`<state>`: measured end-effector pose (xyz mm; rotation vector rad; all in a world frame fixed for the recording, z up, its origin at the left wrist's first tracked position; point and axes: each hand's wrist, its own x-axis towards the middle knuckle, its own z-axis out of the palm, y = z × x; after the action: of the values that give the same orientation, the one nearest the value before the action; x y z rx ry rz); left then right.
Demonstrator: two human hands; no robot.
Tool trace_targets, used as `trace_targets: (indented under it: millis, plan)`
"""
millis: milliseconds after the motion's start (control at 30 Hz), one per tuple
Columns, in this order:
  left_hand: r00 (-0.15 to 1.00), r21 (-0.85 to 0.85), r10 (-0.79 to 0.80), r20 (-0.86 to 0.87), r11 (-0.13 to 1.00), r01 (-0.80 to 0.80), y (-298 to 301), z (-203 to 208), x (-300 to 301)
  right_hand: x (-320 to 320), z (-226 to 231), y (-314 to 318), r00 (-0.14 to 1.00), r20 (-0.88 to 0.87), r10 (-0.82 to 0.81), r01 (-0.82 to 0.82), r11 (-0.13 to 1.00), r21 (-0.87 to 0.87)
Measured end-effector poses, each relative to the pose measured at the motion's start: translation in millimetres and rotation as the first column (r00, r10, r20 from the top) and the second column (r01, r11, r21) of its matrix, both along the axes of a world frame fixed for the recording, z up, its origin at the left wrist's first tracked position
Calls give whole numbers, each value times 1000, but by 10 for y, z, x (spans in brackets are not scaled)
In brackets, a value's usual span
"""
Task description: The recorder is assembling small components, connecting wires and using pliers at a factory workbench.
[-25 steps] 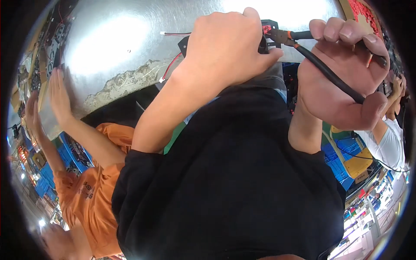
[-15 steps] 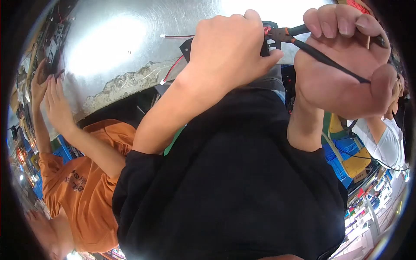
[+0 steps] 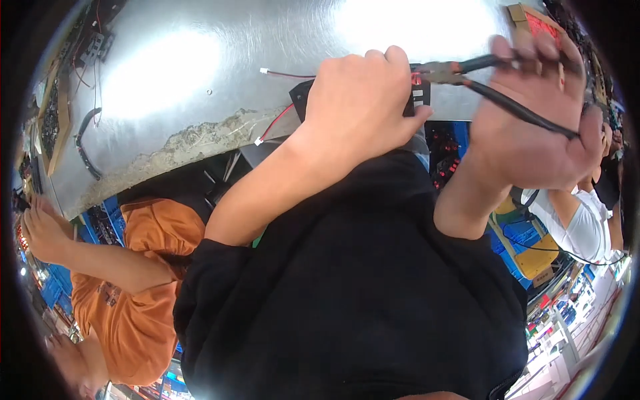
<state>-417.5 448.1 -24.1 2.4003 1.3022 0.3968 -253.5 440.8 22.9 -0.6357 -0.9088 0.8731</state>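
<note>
My left hand point(image 3: 360, 100) is closed over a black plastic housing point(image 3: 299, 99), pressing it near the edge of the metal table; the hand covers most of it. Thin red and black wires with white plugs point(image 3: 265, 71) stick out on its left side. In my right hand point(image 3: 533, 133), smeared by motion, is a pair of pliers point(image 3: 440, 72) with black handles, which stand spread apart. The pliers' jaws reach a small red part point(image 3: 417, 79) at the housing's right end; whether they grip it I cannot tell.
The metal tabletop point(image 3: 267, 33) has a worn, chipped front edge. A black curved strip point(image 3: 83, 143) and wired parts point(image 3: 97, 47) lie on its left side. A cardboard box of red pieces point(image 3: 539, 25) stands far right. A co-worker in orange point(image 3: 127, 320) sits at left, another person in white point(image 3: 580, 227) at right.
Both my hands, the housing and the pliers appear slightly lower and further right in the picture. The co-worker's hands have drawn left off the table, leaving the black curved strip in sight.
</note>
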Motion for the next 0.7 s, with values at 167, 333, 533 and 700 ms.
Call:
trace_targets:
  millis: [167, 333, 533, 700]
  plan:
    - [1000, 5, -10, -23, 1000, 10, -5, 20, -7, 546, -53, -39, 955, -287, 72, -64, 997, 35]
    - [1000, -38, -21, -20, 999, 20, 4, 40, 7, 624, -232, -85, 866, -471, 166, -199, 980, -21]
    - [998, -37, -2, -65, 999, 0, -14, 65, 20, 517, -483, 214, 903, -171, -394, 296, 859, -417]
    - [1000, 115, -13, -21, 993, 16, -57, 65, 85, 668, -654, 185, 887, 207, -414, 462, 772, -436]
